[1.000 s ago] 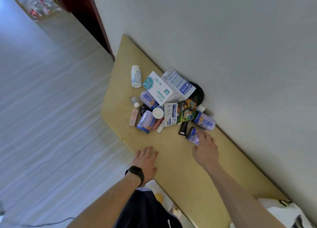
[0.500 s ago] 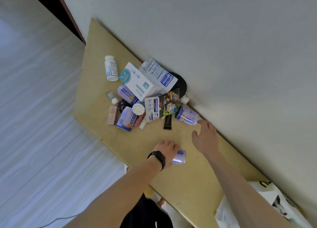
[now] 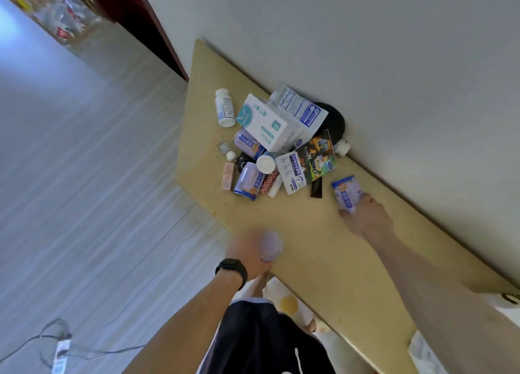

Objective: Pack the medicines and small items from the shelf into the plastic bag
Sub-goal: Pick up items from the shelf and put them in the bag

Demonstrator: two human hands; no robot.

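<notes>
A small purple cylindrical can [image 3: 346, 192] is clasped in the right grip [image 3: 365, 217], a blurred second can [image 3: 270, 246] in the left grip [image 3: 247, 251], presumably for bagging.

The left hand [image 3: 247, 251] is smeared by motion, and the can [image 3: 270, 245] held in it is seen only as a pale purple blur; its label cannot be read. The fingertips of the right hand [image 3: 368, 219] are partly hidden behind a second can [image 3: 346, 194] near the wall edge of the shelf [image 3: 323, 261]. A black round thing [image 3: 336, 120] at that edge is largely covered by a pouch [image 3: 301, 109]. The plastic bag [image 3: 506, 307] is cut off by the right edge. The print on the box [image 3: 264, 123] is too small to be read.
</notes>
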